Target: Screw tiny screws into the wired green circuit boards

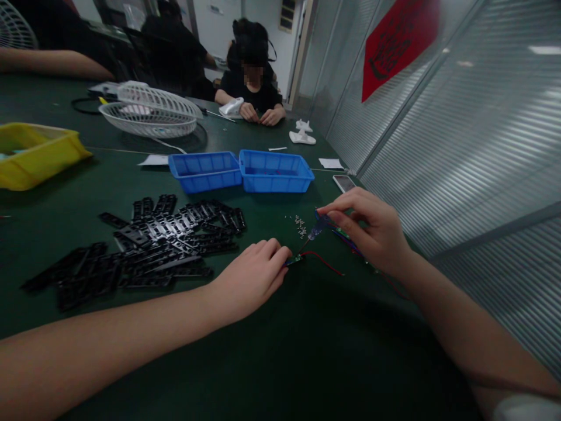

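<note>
My left hand (252, 273) is closed on the end of a small circuit board (297, 259), pressed close to the table; its far end shows green. A red wire (323, 261) trails from the board to the right. Between the thumb and fingers of my right hand (372, 229) is a screwdriver with a clear blue handle (319, 227). Its thin shaft slants down to the board, and the tip seems to touch it. Small loose screws (300, 225) lie just beyond. More boards with coloured wires (344, 237) lie partly hidden behind my right hand.
A heap of black plastic strips (175, 234) spreads on the left. Two blue bins (276, 181) stand ahead, a yellow bin (44, 161) at far left. Fan grilles (151, 114), a phone (344, 183) and white parts (302, 137) lie around. Another person (252, 88) works across the table.
</note>
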The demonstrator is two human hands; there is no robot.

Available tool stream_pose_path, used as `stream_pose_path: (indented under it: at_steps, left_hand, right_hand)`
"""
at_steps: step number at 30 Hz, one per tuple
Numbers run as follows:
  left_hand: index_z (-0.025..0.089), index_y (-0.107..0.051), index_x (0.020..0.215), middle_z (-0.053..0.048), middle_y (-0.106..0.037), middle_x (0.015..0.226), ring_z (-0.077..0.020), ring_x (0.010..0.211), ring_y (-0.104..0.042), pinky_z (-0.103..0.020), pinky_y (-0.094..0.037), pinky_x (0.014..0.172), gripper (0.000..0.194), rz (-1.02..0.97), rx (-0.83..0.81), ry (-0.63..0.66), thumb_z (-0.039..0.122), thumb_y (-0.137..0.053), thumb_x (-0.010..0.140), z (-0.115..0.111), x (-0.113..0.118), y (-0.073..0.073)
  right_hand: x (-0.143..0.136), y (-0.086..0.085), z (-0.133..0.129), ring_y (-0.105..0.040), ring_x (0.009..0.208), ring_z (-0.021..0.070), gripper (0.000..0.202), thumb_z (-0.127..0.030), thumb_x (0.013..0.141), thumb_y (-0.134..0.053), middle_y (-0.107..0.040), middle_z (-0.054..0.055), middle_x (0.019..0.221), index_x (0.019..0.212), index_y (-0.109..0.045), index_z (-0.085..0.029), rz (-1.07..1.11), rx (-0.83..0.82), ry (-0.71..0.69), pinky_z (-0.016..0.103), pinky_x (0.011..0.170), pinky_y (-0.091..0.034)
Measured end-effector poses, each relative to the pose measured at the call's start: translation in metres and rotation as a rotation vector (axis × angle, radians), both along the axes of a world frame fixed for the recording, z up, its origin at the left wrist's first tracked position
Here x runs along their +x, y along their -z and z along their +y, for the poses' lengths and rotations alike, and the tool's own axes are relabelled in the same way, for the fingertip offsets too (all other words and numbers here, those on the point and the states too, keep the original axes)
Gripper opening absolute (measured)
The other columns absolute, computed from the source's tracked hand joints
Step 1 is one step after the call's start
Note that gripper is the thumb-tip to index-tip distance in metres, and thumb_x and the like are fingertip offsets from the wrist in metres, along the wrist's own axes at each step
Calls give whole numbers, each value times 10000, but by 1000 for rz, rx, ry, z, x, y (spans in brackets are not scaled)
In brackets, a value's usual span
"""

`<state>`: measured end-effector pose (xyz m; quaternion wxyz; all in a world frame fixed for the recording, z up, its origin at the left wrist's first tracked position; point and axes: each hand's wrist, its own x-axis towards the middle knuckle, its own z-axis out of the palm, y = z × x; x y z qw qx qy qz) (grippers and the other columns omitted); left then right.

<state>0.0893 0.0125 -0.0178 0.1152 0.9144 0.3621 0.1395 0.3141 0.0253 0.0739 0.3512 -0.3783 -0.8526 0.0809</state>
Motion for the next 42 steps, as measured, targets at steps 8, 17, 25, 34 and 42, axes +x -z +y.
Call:
stream_pose_path:
  at_steps: [8, 17, 25, 34, 42]
  left_hand:
    - [183, -503, 1102, -77, -513, 1035, -214, 929, -509, -378, -455, 828, 215, 2, 2, -2, 297, -379, 969, 0, 0, 0]
    - [181, -493, 1106, -73, -503, 1033, -214, 927, -499, -389, -453, 839, 203, 5, -6, 0, 285, -388, 967, 1, -1, 0]
    - [180, -494, 1102, -76, -506, 1029, -213, 925, -502, -387, -454, 842, 205, 0, 2, 3, 285, -382, 966, 1, 0, 0]
    - [174, -496, 1109, -80, -509, 1026, -213, 922, -504, -386, -460, 837, 218, 8, 8, 8, 292, -377, 969, 0, 0, -3]
    - [178, -504, 1098, -81, -515, 1022, -213, 925, -509, -384, -456, 836, 217, 2, 11, 0, 294, -371, 972, 1, 0, -1]
  right_hand:
    - [1, 2, 2, -568, 752, 121, 208, -209, 884, -584, -633, 30, 908, 1066, -682, -231, 4, 39, -39, 238, 532, -425]
    - [1, 3, 3, -555, 744, 125, 134, -261, 878, -600, -618, 20, 853, 977, -676, -212, -4, 50, 13, 240, 545, -413]
    - [0, 4, -3, -415, 509, 72, 232, -346, 943, -463, -452, -49, 613, 765, -460, -198, -196, -19, 92, 232, 492, -290]
    - [-1, 4, -9, -468, 582, 117, 324, -357, 959, -287, -521, 3, 656, 787, -503, -189, -476, 49, 51, 265, 543, -291]
    - [0, 17, 0, -492, 691, 113, 151, -189, 931, -364, -511, 1, 807, 1019, -485, -191, -82, -102, -143, 266, 628, -399]
